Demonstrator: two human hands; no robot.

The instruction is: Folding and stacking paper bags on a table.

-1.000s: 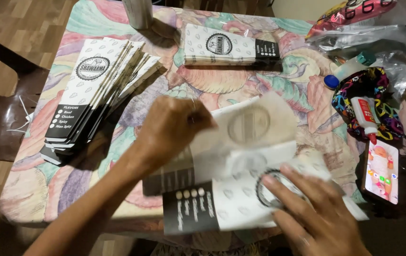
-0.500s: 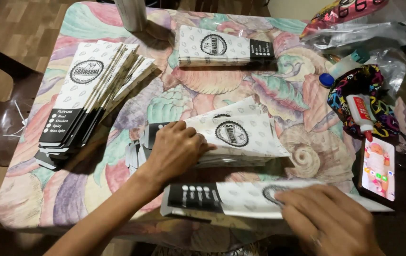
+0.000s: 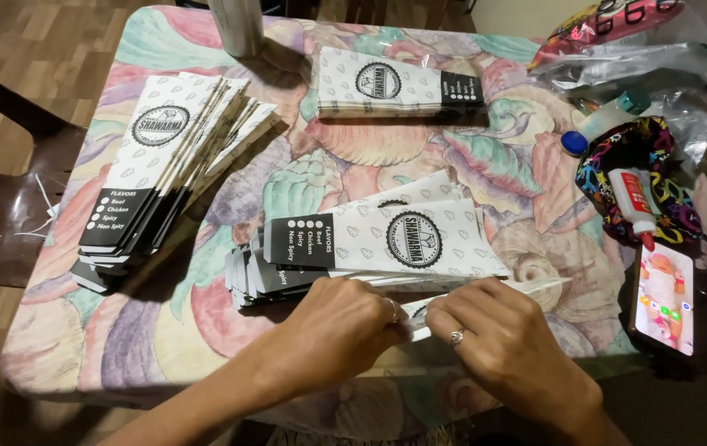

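Whereas half a second ago the left hand point(image 3: 345, 326) rested on the middle stack point(image 3: 370, 248) and the right hand point(image 3: 498, 339) lay flat on a separate sleeve point(image 3: 485, 293) near the table point(image 3: 147, 347) edge, the head view now shows both hands meeting on that sleeve. By this evidence, the sleeve has been folded narrow and is being creased.

Grip state: fingers of both hands are closed together, pinching the sleeve's edge between them. The sleeve lies just in front of the middle stack, touching it.

Surroundings: a fanned stack point(image 3: 163, 173) at left, a far stack point(image 3: 399, 83), a glue bottle point(image 3: 636, 202) and a phone point(image 3: 663, 299) at right.
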